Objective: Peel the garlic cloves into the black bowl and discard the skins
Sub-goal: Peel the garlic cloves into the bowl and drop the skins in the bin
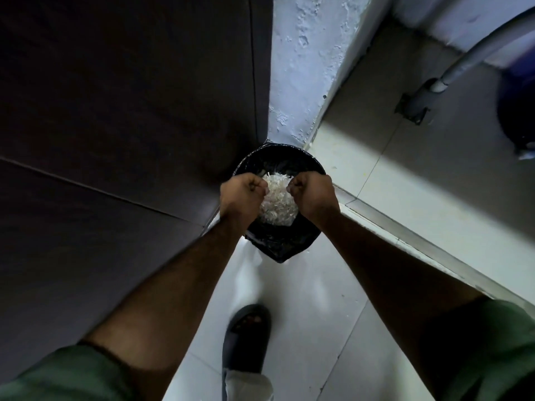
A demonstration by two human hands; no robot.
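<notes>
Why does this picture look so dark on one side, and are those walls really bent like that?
Head view: the dark panel on the left gets almost no light, while the floor tiles and white wall glare pale; the wide lens bows straight edges outward; the garlic skins between left hand and right hand over the black-lined bin are overexposed and slightly soft; the sandal is dim.

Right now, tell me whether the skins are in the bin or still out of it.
Cannot tell: the white garlic skins show between both fists, over the bin's black liner, but whether they're held or already dropped isn't clear.
</notes>
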